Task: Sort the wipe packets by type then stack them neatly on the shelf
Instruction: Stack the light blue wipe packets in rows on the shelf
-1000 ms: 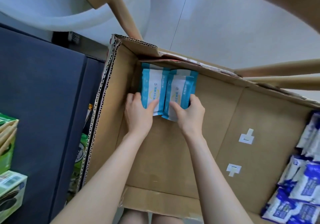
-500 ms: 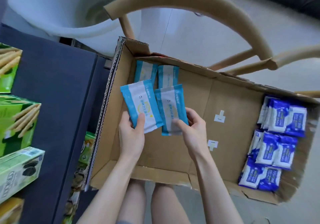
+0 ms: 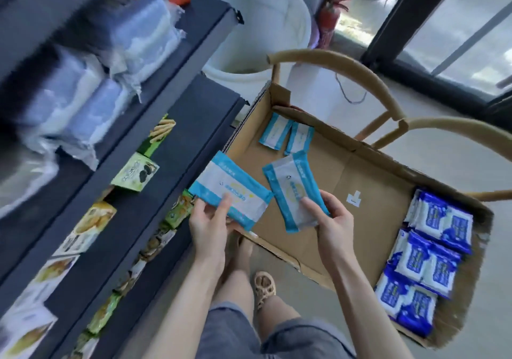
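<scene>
At 9 o'clock sits the shelf [image 3: 155, 142], so I'd say this is the carry step. The left hand [image 3: 210, 222] pinches one light-blue packet [image 3: 230, 192] over the cardboard box [image 3: 374, 181] edge, the right hand [image 3: 332, 220] grips a second packet [image 3: 293, 192], and both need laying flat there next. Count: two held, two spare packets [image 3: 274, 134] at 12 o'clock in the box, and a dark-blue pile [image 3: 432, 258] at 4 o'clock, at least six.

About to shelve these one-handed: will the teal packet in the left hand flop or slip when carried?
Probably not floppy: the teal packet juts out nearly flat from the left hand, which holds only its near end. Likely light, since a pinch carries it. Its film wrapper looks smooth, so it may slide.
</scene>
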### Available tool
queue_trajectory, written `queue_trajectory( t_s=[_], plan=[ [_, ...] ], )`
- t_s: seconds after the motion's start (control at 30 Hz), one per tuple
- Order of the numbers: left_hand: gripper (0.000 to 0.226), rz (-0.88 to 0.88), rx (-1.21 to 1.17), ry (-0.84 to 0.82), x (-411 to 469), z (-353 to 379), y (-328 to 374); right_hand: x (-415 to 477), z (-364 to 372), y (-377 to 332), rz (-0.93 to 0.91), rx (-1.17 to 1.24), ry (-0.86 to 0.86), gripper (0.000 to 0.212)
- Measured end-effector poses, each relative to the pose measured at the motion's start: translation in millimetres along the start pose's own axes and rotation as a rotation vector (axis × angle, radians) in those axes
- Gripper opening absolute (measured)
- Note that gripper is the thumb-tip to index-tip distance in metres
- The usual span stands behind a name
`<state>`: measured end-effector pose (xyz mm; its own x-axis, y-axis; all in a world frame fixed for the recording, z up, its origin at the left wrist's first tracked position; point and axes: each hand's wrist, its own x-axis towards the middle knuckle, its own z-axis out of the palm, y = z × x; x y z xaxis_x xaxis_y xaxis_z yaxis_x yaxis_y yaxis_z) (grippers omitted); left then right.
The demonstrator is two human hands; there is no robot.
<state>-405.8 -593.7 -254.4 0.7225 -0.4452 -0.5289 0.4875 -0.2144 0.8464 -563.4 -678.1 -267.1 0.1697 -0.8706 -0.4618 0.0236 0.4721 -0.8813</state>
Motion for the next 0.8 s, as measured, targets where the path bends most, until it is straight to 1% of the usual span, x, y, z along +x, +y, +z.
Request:
queue_trajectory(
  t_s=[0.07, 0.2, 0.33, 0.43, 0.67, 0.7, 0.8],
  plan=[
    [0.013, 0.042, -0.065, 0.070, -33.5, -21.2, 7.8, -26.4, -0.9, -1.3, 0.008, 0.027, -0.058, 0.016],
    [0.006, 0.161, -0.058, 0.197, -82.2, -68.8, 26.9, -66.2, 15.9, -22.5, -0.003, 0.057, -0.204, 0.015],
    [0.025, 0.247, -0.133, 0.294, -117.0, -107.6, 58.4, -99.8, 49.5, -51.3, -0.045, 0.043, -0.402, 0.015],
    [0.028, 0.311, -0.159, 0.335, -140.1, -130.3, 82.2, -122.1, 78.5, -66.1, -0.071, 0.016, -0.547, 0.015],
    [0.020, 0.403, -0.316, 0.368, -180.8, -198.7, 119.1, -183.2, 155.0, -80.5, -0.110, -0.037, -0.823, 0.016],
    [0.022, 0.415, -0.326, 0.385, -186.1, -210.3, 122.7, -193.4, 166.3, -80.6, -0.106, -0.043, -0.861, 0.017],
    [0.024, 0.442, -0.328, 0.454, -200.4, -248.9, 131.3, -225.9, 199.8, -79.3, -0.104, -0.080, -0.974, 0.030]
  ],
)
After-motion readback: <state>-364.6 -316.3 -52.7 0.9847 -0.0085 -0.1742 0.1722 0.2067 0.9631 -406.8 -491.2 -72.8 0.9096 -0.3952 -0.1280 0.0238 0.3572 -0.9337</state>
